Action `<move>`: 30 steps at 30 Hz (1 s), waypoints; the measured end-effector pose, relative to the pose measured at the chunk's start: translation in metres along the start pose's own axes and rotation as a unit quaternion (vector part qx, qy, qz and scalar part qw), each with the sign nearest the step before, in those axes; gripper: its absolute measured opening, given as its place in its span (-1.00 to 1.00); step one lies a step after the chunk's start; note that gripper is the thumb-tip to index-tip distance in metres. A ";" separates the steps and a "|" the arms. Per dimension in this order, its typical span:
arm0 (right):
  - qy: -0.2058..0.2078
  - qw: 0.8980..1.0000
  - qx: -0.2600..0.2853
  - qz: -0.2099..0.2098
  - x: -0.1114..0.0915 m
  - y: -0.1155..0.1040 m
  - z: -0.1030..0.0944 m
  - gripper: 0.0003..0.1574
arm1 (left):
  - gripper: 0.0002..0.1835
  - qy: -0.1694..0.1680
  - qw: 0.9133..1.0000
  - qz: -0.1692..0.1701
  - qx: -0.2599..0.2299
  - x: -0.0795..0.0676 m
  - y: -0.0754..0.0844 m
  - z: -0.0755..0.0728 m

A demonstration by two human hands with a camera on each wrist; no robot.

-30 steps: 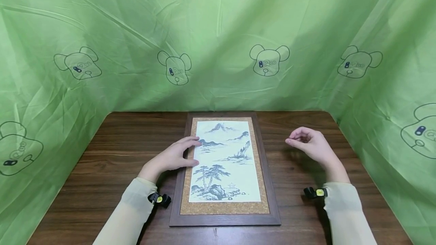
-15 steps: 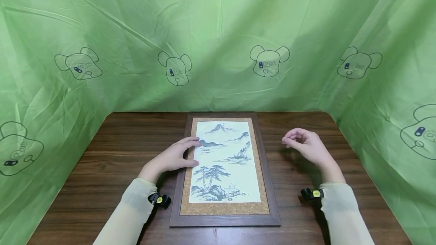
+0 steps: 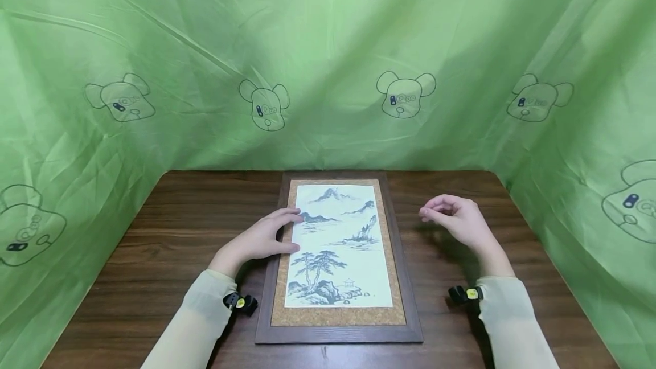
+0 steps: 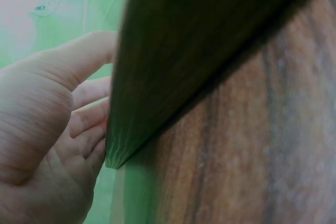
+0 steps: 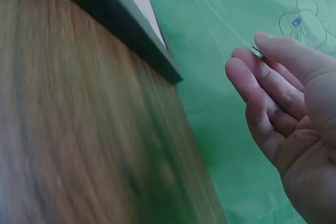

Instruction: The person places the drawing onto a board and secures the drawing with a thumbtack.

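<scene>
The landscape print (image 3: 340, 266) is lying on the framed corkboard (image 3: 338, 316); the left hand (image 3: 256, 238), fingers spread, is reaching over its nine-o'clock edge. At three o'clock, the right hand (image 3: 461, 221) is pinching a pin-like sliver (image 5: 256, 50), risking a drop should the pinch loosen.

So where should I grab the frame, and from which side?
I'd take the frame mid-length by its two long sides, coming from left and right at once: it lies flat on the table, its dark border runs outside the paper, and its far end sits close by the curtain.
</scene>
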State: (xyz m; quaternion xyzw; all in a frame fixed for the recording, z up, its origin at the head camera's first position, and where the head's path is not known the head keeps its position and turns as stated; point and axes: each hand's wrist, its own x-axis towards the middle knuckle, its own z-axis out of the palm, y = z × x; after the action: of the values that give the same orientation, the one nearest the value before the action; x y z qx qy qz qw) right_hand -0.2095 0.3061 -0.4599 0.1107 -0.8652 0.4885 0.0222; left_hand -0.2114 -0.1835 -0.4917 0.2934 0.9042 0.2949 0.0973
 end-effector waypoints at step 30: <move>-0.043 0.991 -0.106 -0.072 0.133 -0.052 0.119 -0.94 | -0.26 0.007 1.000 0.005 0.007 0.001 -0.003 0.003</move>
State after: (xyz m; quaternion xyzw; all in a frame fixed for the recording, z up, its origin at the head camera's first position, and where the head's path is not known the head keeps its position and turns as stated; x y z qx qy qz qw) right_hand -0.3194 0.1566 -0.4588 0.1903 -0.9022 0.3859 0.0318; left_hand -0.2127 -0.1839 -0.4960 0.2961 0.9056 0.2908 0.0870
